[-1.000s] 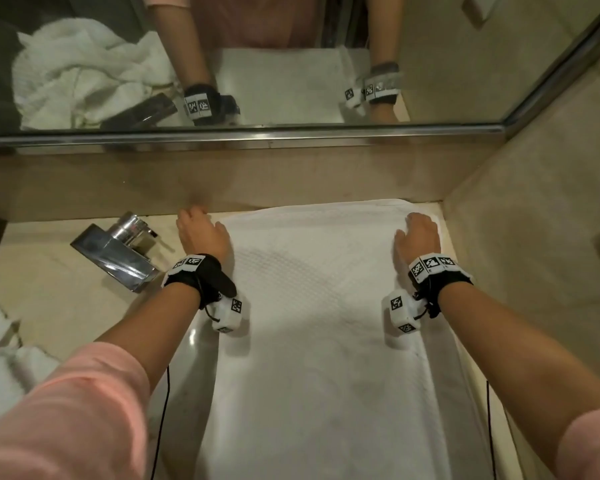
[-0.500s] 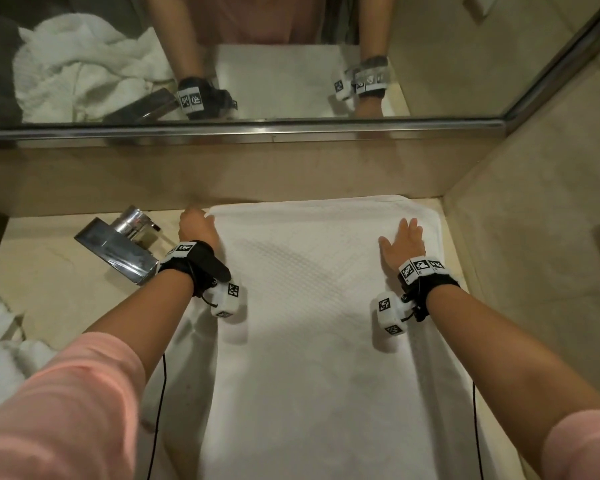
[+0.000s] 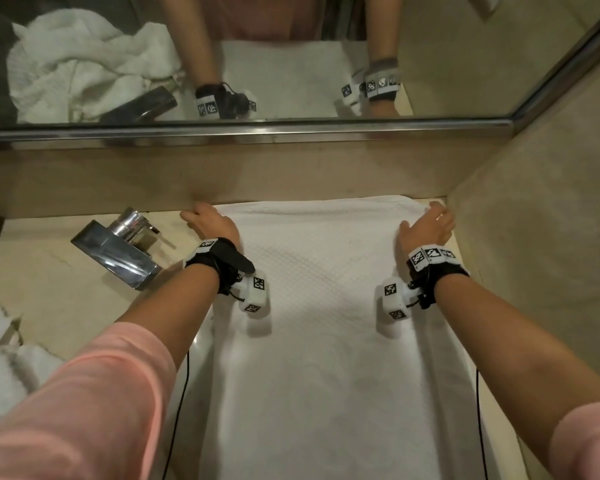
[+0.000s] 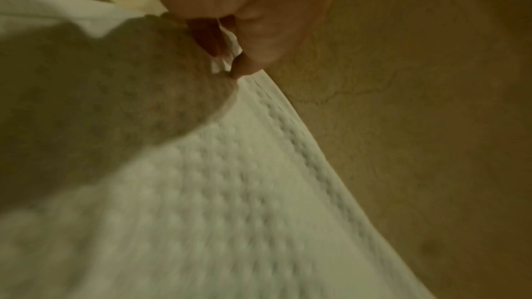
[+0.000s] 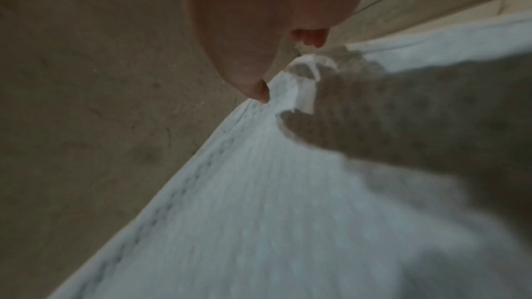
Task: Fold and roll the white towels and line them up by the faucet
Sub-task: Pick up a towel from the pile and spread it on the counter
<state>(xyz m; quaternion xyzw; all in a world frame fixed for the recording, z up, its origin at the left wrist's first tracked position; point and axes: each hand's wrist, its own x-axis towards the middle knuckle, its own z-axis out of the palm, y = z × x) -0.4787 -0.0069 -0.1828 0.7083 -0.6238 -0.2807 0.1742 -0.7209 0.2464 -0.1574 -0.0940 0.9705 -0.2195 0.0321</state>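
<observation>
The towel (image 3: 326, 341) before me is flat, so above its middle my hands can pass freely. At its far edge the back wall (image 3: 291, 174) stops me. My right hand (image 3: 426, 228) is just beside the side wall (image 3: 534, 254). Near my left hand (image 3: 210, 223) stands the faucet (image 3: 118, 251); beyond it, at the left edge, lies a heap of towels (image 3: 0, 362).

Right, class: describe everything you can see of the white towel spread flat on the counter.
The white towel looks like soft cotton with a dimpled waffle weave and a stitched hem. It lies spread flat on the beige counter, its long side running from the back wall toward the person, right of the faucet. The left hand pinches its far left corner; the right hand is at its far right corner, which is slightly lifted.
</observation>
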